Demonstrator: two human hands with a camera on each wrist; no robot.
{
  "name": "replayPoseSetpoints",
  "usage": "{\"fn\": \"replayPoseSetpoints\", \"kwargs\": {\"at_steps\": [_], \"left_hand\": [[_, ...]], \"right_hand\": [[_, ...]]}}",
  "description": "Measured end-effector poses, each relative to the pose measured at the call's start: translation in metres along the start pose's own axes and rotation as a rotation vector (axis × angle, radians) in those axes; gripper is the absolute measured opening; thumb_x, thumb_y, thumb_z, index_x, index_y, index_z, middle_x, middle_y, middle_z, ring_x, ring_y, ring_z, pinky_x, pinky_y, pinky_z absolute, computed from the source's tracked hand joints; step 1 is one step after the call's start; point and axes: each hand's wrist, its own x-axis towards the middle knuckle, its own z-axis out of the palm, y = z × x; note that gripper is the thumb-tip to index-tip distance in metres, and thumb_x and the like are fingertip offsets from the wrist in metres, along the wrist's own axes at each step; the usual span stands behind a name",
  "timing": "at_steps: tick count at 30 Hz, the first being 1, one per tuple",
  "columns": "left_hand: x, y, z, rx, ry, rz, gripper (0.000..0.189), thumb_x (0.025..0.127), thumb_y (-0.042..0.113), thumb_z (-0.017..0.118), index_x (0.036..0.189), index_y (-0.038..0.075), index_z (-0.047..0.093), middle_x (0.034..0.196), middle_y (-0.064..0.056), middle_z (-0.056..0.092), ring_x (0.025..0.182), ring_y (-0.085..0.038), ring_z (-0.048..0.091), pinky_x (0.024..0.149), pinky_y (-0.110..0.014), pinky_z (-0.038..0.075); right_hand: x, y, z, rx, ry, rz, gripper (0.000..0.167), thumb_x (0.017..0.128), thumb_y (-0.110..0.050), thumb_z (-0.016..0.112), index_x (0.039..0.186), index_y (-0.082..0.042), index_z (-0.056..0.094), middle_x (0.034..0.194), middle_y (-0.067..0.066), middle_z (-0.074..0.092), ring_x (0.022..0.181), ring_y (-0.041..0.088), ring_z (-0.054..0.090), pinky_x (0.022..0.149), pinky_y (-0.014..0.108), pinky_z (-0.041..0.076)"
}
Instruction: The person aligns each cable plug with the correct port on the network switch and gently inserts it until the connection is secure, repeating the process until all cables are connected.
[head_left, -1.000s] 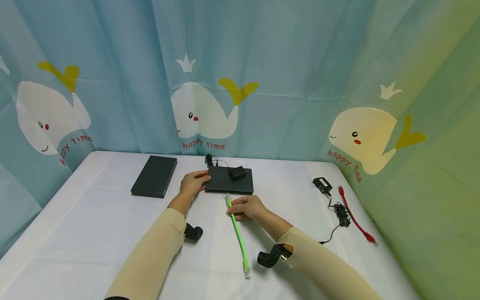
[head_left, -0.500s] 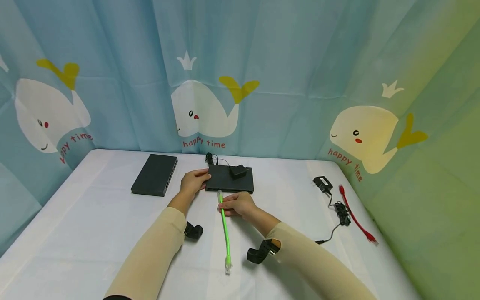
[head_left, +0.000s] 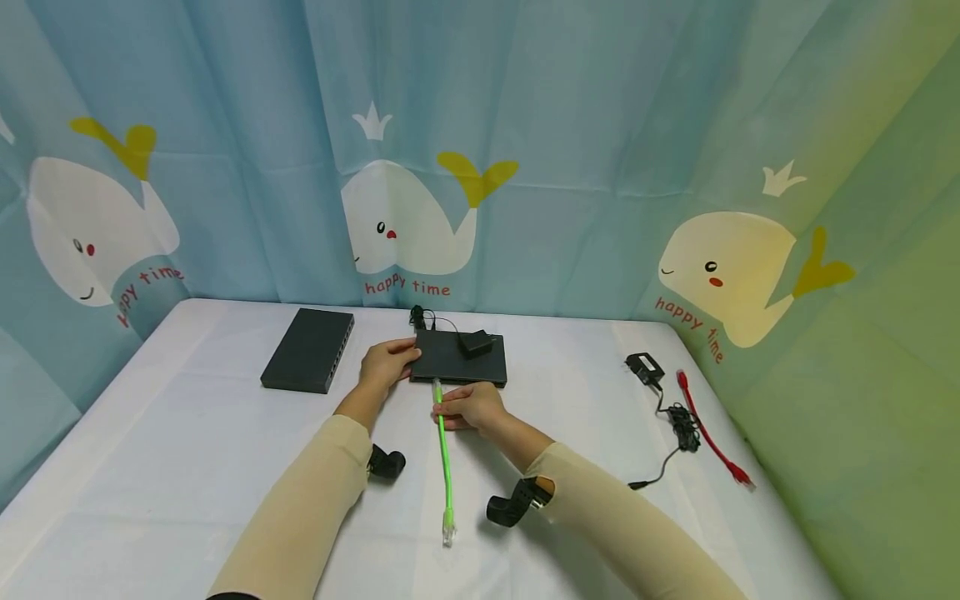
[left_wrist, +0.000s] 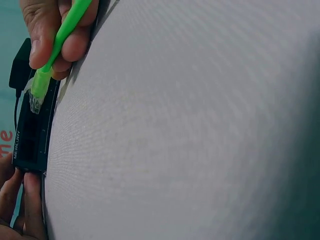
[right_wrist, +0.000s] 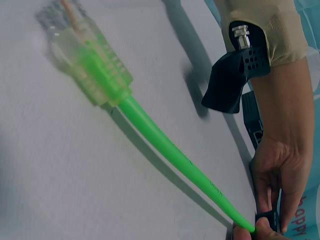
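Note:
At the left end of a black network switch (head_left: pixel 438 357), marked MERCURY on its front, my left hand (head_left: pixel 384 365) grips the case between thumb and fingers. My right hand (head_left: pixel 476 407) pinches a short green Ethernet cable (head_left: pixel 446 467) close behind its far plug. In the left wrist view that clear plug (left_wrist: pixel 36 97) points at the row of ports on the switch's front (left_wrist: pixel 30 140), its tip overlapping the port face. The cable's other plug (right_wrist: pixel 85 60) hangs toward me, above its shadow in the right wrist view.
A black power adapter (head_left: pixel 476 343) lies on top of the switch, its lead looping behind. Another black switch (head_left: pixel 309 350) lies at left. At right are an adapter (head_left: pixel 645 369) with a bundled cord and a red Ethernet cable (head_left: pixel 712 437). A patterned curtain (head_left: pixel 570 167) borders the white table.
My right hand has moved left and slightly forward with the green cable, bringing its plug to the switch's front. My left hand has stayed on the switch.

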Motion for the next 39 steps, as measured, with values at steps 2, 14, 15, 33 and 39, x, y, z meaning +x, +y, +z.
{"fn": "replayPoseSetpoints", "kwargs": {"at_steps": [2,14,15,33,39], "left_hand": [[0.000,0.000,0.000,0.005,0.003,0.002,0.037,0.093,0.022,0.070,0.130,0.017,0.067,0.137,-0.008,0.060,0.119,-0.022,0.060,0.086,-0.027,0.058],[-0.002,0.000,0.000,0.011,0.000,0.003,0.038,0.094,0.023,0.069,0.131,0.016,0.066,0.138,-0.008,0.059,0.119,-0.023,0.060,0.086,-0.027,0.058],[-0.002,0.000,0.000,0.011,-0.001,0.002,0.038,0.094,0.023,0.069,0.131,0.016,0.066,0.138,-0.008,0.059,0.119,-0.023,0.060,0.086,-0.027,0.058],[0.018,0.013,-0.006,0.071,-0.063,0.021,0.043,0.093,0.026,0.070,0.132,0.011,0.064,0.130,-0.013,0.063,0.110,-0.025,0.065,0.079,-0.027,0.060],[0.020,0.015,-0.002,0.184,-0.063,0.051,0.050,0.090,0.027,0.075,0.135,0.009,0.061,0.131,-0.012,0.063,0.110,-0.026,0.065,0.079,-0.028,0.059]], "right_hand": [[-0.001,-0.001,0.001,0.009,0.009,0.004,0.019,0.086,0.006,0.071,0.104,0.011,0.070,0.091,0.021,0.074,0.068,0.016,0.073,0.060,0.026,0.060],[-0.002,-0.002,0.008,0.046,0.037,0.013,0.018,0.088,0.004,0.070,0.105,0.011,0.069,0.090,0.019,0.075,0.067,0.014,0.073,0.059,0.023,0.060],[-0.002,-0.002,0.008,0.048,0.038,0.015,0.018,0.088,0.004,0.070,0.104,0.011,0.069,0.089,0.018,0.075,0.066,0.014,0.072,0.059,0.023,0.059],[0.001,0.005,0.007,0.110,0.015,-0.025,0.017,0.089,0.002,0.068,0.103,0.013,0.069,0.080,0.016,0.075,0.057,0.010,0.069,0.060,0.026,0.060],[0.000,0.007,0.008,0.106,0.019,-0.054,0.017,0.091,0.002,0.067,0.104,0.013,0.069,0.087,0.018,0.075,0.058,0.009,0.069,0.061,0.026,0.060]]}}
